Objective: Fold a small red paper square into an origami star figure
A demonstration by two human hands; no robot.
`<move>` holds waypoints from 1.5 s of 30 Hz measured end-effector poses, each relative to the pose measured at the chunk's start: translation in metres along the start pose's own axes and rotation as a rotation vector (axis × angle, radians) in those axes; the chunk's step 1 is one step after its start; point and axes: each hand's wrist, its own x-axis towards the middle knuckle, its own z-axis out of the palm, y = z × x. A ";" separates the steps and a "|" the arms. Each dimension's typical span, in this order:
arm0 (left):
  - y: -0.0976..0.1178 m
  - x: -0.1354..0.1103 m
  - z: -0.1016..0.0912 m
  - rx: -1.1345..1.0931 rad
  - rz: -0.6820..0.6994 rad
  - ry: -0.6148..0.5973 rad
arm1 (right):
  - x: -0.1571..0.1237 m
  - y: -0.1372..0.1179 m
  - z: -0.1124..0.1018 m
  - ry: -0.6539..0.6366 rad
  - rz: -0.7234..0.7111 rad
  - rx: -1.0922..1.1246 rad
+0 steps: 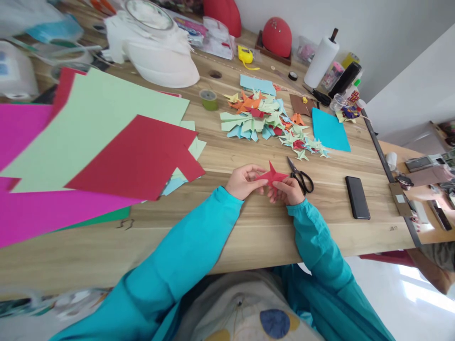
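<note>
A small red folded paper star is held between my two hands above the wooden table. My left hand pinches its left point between thumb and fingers. On the other side, my right hand grips its lower right part, thumb on top. Black-handled scissors lie just beyond my right hand, blades pointing away. Farther back is a heap of folded paper stars in green, orange, blue and red. A red paper sheet lies at the left over a pale green sheet.
A phone lies at the right near the table edge. Behind the stars are a blue paper square, a spool and a yellow tape measure. A paper roll stands by the wall. Magenta sheets cover the left side.
</note>
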 end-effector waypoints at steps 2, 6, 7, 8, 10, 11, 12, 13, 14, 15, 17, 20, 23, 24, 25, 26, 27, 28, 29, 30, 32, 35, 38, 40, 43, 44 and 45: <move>0.001 0.000 0.000 0.004 -0.018 -0.006 | -0.001 -0.001 0.001 0.004 -0.015 -0.025; 0.000 0.000 0.001 0.021 -0.038 -0.014 | -0.002 -0.002 0.006 0.039 -0.034 -0.090; -0.001 0.000 0.000 0.026 -0.038 -0.020 | -0.002 -0.002 0.006 0.040 -0.041 -0.089; -0.001 0.001 0.000 0.026 -0.037 -0.027 | -0.002 -0.002 0.007 0.035 -0.050 -0.086; -0.002 0.001 -0.001 0.016 -0.037 -0.041 | -0.002 -0.001 0.006 0.021 -0.068 -0.074; -0.002 0.001 -0.001 0.009 -0.039 -0.045 | -0.002 -0.001 0.005 0.017 -0.070 -0.066; -0.002 0.002 -0.002 0.003 -0.041 -0.045 | -0.002 -0.001 0.005 0.014 -0.063 -0.058; -0.003 0.002 -0.002 -0.002 -0.043 -0.043 | -0.002 -0.001 0.005 0.013 -0.051 -0.048; -0.003 0.002 -0.003 -0.007 -0.047 -0.043 | -0.002 -0.001 0.004 0.012 -0.036 -0.038; -0.003 0.003 -0.003 -0.012 -0.051 -0.044 | -0.002 -0.001 0.004 0.008 -0.022 -0.029; -0.003 0.003 -0.003 -0.022 -0.059 -0.047 | -0.003 -0.002 0.004 -0.004 0.000 -0.014; -0.004 0.003 -0.003 -0.031 -0.068 -0.043 | -0.003 -0.003 0.004 -0.017 0.022 0.005; -0.004 0.003 -0.004 -0.036 -0.078 -0.034 | -0.004 -0.005 0.004 -0.029 0.033 0.016; -0.004 0.004 -0.004 -0.040 -0.081 -0.031 | -0.004 -0.005 0.003 -0.033 0.035 0.023; -0.004 0.004 -0.004 -0.044 -0.082 -0.025 | -0.004 -0.005 0.003 -0.036 0.038 0.029; -0.004 0.004 -0.005 -0.046 -0.082 -0.019 | -0.004 -0.005 0.003 -0.036 0.038 0.034; -0.004 0.004 -0.005 -0.046 -0.080 -0.013 | -0.003 -0.005 0.003 -0.033 0.038 0.036; -0.004 0.005 -0.005 -0.042 -0.077 -0.009 | -0.003 -0.005 0.003 -0.026 0.038 0.034; -0.004 0.005 -0.006 -0.036 -0.073 -0.004 | -0.003 -0.005 0.003 -0.016 0.035 0.029; -0.004 0.005 -0.006 -0.030 -0.069 0.000 | -0.003 -0.005 0.003 -0.005 0.031 0.021; -0.003 0.005 -0.005 -0.021 -0.063 0.005 | -0.003 -0.004 0.004 0.022 0.018 0.000; -0.002 0.003 -0.004 -0.024 -0.066 0.000 | -0.003 -0.005 0.006 0.048 -0.003 -0.032; -0.002 0.002 -0.002 -0.023 -0.079 -0.027 | -0.004 -0.005 0.006 0.042 -0.010 -0.070; -0.002 0.002 -0.001 -0.017 -0.081 -0.035 | -0.004 -0.005 0.007 0.041 -0.019 -0.101; -0.003 0.002 -0.001 -0.004 -0.076 -0.026 | -0.004 -0.003 0.009 0.064 -0.055 -0.157; -0.004 0.002 -0.001 0.004 -0.076 -0.021 | -0.004 -0.002 0.009 0.075 -0.072 -0.180; -0.004 0.002 -0.001 0.011 -0.076 -0.014 | -0.004 -0.001 0.010 0.082 -0.088 -0.203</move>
